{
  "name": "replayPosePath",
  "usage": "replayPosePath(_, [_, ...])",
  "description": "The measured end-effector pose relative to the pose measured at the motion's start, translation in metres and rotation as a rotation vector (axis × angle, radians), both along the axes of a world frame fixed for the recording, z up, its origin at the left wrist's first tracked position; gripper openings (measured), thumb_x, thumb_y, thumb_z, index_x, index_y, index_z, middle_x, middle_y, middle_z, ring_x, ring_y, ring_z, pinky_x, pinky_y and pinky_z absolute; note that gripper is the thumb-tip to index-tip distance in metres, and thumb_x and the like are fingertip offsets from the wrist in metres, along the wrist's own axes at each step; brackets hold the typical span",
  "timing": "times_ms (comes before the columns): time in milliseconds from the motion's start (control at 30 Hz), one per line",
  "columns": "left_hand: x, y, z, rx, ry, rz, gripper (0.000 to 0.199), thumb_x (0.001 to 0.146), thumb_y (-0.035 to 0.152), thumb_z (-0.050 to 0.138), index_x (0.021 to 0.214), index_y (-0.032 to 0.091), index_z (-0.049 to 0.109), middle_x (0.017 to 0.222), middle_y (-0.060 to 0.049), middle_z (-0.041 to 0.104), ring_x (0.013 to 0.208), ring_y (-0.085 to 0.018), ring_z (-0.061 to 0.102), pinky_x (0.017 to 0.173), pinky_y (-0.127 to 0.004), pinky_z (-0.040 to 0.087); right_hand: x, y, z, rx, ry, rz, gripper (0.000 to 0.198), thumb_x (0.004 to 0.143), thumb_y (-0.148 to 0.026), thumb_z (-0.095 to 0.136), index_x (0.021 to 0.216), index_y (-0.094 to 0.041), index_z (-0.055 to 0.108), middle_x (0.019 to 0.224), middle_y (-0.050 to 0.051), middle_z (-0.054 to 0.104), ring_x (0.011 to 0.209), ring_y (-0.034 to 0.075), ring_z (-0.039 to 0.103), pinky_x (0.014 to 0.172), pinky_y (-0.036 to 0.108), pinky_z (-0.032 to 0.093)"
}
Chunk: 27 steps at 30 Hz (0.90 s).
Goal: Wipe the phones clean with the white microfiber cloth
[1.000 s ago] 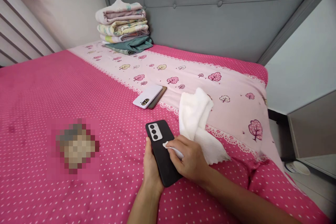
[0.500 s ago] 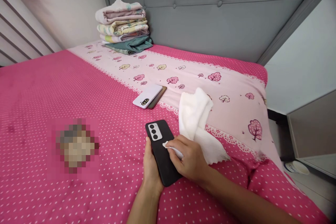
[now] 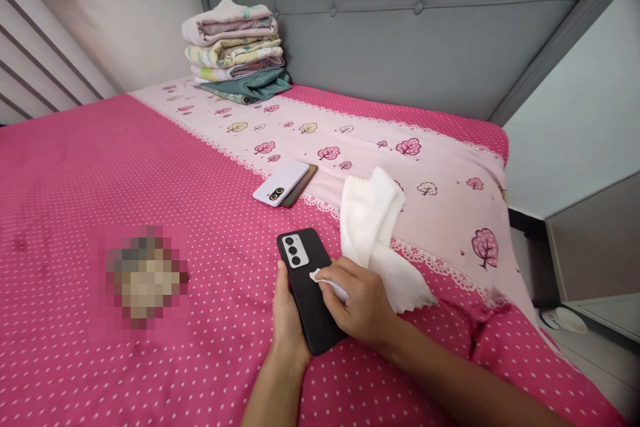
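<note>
A black-backed smartphone with a silver camera block rests in my left hand, back side up and tilted. My left thumb lies along its left edge; the other fingers are hidden beneath it. Closed around a white cloth, my right hand presses a small bunched tip of it against the phone's back. The rest of the white cloth spreads over the bed beyond my right hand. Further off, a lilac smartphone lies partly on top of a brownish one.
Pink dotted bedding covers the bed, with a pale tree-print band across it. Folded fabrics are stacked against the grey headboard. A pixelated item lies at left. A white tub stands on the floor at right.
</note>
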<state>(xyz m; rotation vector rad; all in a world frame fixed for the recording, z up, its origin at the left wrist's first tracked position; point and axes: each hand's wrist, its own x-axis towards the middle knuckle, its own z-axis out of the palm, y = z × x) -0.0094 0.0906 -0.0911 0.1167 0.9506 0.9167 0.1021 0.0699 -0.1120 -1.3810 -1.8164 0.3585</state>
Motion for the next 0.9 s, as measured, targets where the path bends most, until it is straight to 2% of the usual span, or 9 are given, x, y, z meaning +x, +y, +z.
replayPosePath(500, [-0.0003,-0.0004,-0.0007,0.0,-0.021,0.022,0.05,0.085,0.048,0.037,0.091,0.007,0.065,0.079,-0.014,0.07,0.069,-0.024,0.066,0.074,-0.038,0.05,0.0001,-0.0007,0.0005,0.009,-0.004,-0.007,0.018,0.08,-0.015,0.047,0.089,-0.019,0.062,0.079,0.003,0.059,0.071,0.014,0.057,0.068,0.024,0.045])
replayPosePath(900, [0.0001,-0.0003,0.0006,0.001,0.005,0.021,0.05,0.085,0.048,0.037,0.09,0.008,0.065,0.079,-0.014,0.07,0.069,-0.024,0.067,0.071,-0.037,0.051,0.0001,-0.0003,0.0006,0.011,-0.002,-0.003,0.018,0.08,-0.014,0.047,0.089,-0.019,0.062,0.078,0.003,0.059,0.07,0.014,0.057,0.067,0.024,0.045])
